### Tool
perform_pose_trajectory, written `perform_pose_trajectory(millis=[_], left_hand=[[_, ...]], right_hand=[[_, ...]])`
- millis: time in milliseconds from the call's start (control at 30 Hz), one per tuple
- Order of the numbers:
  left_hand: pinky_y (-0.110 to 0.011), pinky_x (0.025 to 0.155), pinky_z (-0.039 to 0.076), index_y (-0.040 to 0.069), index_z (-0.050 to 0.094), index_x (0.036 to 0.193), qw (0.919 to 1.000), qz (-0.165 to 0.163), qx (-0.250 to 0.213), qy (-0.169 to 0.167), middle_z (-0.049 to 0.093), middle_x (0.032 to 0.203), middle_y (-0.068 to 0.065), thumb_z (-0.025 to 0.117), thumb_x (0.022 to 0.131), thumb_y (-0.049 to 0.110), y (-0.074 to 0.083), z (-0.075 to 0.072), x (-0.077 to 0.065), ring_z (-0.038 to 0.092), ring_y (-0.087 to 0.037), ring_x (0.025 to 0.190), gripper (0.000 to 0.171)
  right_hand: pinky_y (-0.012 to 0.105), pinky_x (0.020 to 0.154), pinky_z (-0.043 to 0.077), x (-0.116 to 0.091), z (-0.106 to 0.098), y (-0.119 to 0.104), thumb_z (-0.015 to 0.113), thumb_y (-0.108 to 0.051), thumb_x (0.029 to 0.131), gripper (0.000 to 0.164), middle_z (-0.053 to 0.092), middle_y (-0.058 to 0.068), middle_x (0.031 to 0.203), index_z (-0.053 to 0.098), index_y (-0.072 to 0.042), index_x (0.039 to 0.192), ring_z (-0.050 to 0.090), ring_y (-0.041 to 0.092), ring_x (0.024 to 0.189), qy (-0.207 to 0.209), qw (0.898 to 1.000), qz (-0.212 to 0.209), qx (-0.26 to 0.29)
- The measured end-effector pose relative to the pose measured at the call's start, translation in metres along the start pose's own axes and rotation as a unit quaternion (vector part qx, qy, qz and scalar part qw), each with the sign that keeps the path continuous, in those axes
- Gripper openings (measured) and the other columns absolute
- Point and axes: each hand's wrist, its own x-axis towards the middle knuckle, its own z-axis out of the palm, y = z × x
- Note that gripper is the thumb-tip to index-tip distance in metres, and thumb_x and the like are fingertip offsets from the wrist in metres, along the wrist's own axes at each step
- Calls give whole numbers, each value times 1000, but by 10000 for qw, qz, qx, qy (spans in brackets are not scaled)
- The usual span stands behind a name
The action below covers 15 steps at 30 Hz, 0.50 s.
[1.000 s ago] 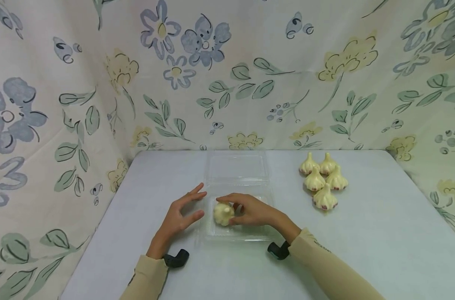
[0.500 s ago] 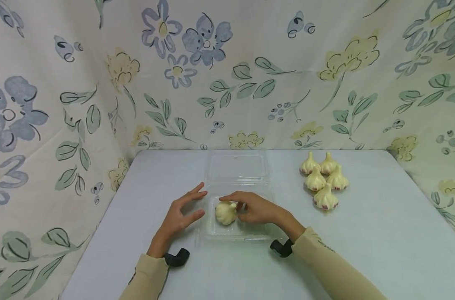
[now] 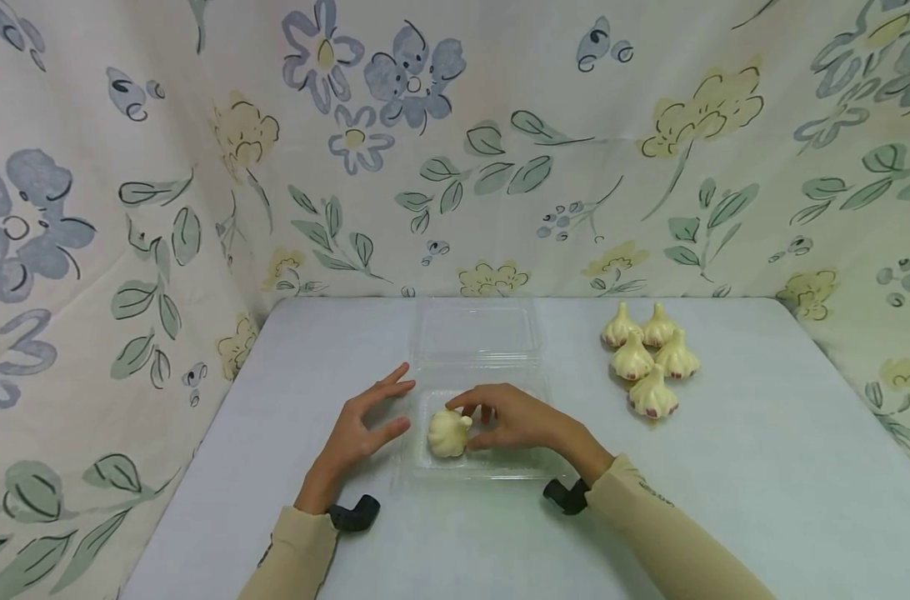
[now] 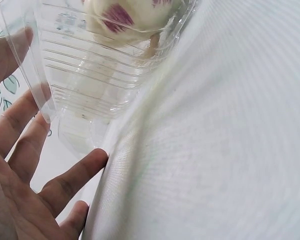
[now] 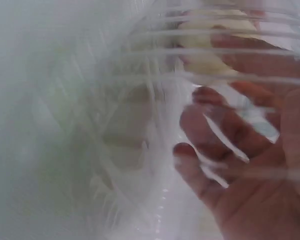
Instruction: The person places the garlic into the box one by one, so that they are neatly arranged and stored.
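Observation:
A cream garlic bulb (image 3: 447,435) lies tilted in the left part of a clear plastic clamshell container (image 3: 500,477), its stem toward the right. My right hand (image 3: 517,418) reaches in from the right, index finger and thumb pinching the bulb's right side. In the right wrist view the container's ribbed wall blurs that hand (image 5: 250,135). My left hand (image 3: 361,429) is beside the container's left edge, fingers spread. The left wrist view shows its fingertips at the clear rim (image 4: 32,75), with the purple-marked bulb (image 4: 135,17) behind the ribbed wall.
Several more garlic bulbs (image 3: 652,392) stand clustered at the back right of the white table (image 3: 740,467). The container's lid (image 3: 476,332) lies folded back, away from me. A floral curtain (image 3: 492,192) hangs behind the table and along both sides.
The bulb has tipped from stem-up to stem toward the right, and shifted slightly. My right fingers loosened a little around it, then closed on it again. The left hand has stayed put.

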Motion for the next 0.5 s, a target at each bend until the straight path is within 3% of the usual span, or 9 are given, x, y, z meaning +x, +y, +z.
perform_pose_trajectory(millis=[133, 267, 367, 500], left_hand=[[-69, 118, 25, 11, 62, 140, 10000, 57, -46, 21, 43, 162, -4, 75, 90, 13, 0, 0, 0, 37, -30, 152, 51], [-71, 117, 24, 5, 63, 138, 9999, 137, -54, 32, 44, 161, -7, 75, 90, 11, -1, 0, 0, 38, -34, 151, 50], [-70, 118, 24, 5, 62, 139, 9999, 96, -62, 23, 43, 161, -4, 74, 90, 11, -1, 0, 0, 38, -30, 152, 50], [-68, 121, 21, 10, 62, 140, 9999, 44, -104, 6, 43, 162, -2, 75, 90, 13, -2, 0, 0, 36, -26, 153, 51]], right_hand=[[36, 87, 56, 2, -2, -3, 81, -14, 87, 58, 67, 3, 127, 61, -16, 141, 64, 22, 100, 13, 9999, -48, -87], [45, 94, 54, 6, -1, -6, 73, -6, 91, 60, 55, 7, 150, 55, -20, 147, 59, 25, 123, -116, 9998, -179, 32], [47, 96, 52, 8, 1, -6, 66, -2, 93, 60, 48, 9, 157, 54, -22, 148, 52, 27, 137, -263, 9991, -286, 190], [44, 94, 52, 8, 3, -4, 67, -2, 92, 55, 56, 6, 151, 60, -21, 143, 55, 23, 130, -340, 9983, -367, 302]])
